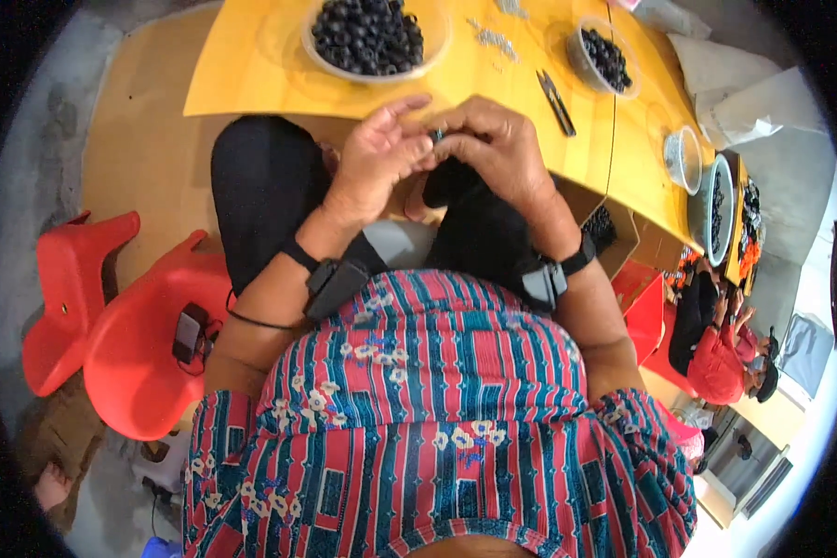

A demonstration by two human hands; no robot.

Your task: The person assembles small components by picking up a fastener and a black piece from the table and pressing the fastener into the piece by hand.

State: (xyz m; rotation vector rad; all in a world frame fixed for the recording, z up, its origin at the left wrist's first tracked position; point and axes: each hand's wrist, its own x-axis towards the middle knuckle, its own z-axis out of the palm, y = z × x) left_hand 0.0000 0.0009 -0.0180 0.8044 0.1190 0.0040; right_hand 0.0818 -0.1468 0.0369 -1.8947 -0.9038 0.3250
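Note:
My left hand (374, 160) and my right hand (495, 147) meet in front of the table's near edge, above my lap. Between their fingertips is a small dark piece (438, 136), mostly covered, so its exact kind does not show. The right thumb and index finger pinch it; the left thumb presses against it from the other side, with one left finger stretched out. Just beyond the hands, a clear plastic bowl (433, 58) holds many small black ring-like parts (367, 37). Black-handled thread snips (556, 102) lie on the table to the right of my right hand.
On the yellow table (251, 65) are small silvery parts (498, 41) and another tub (581, 73) of black parts. Farther right stand a clear container (683, 160) and a basin (707, 209). Red chairs (149, 372) are at left; a person in red (716, 372) sits at right.

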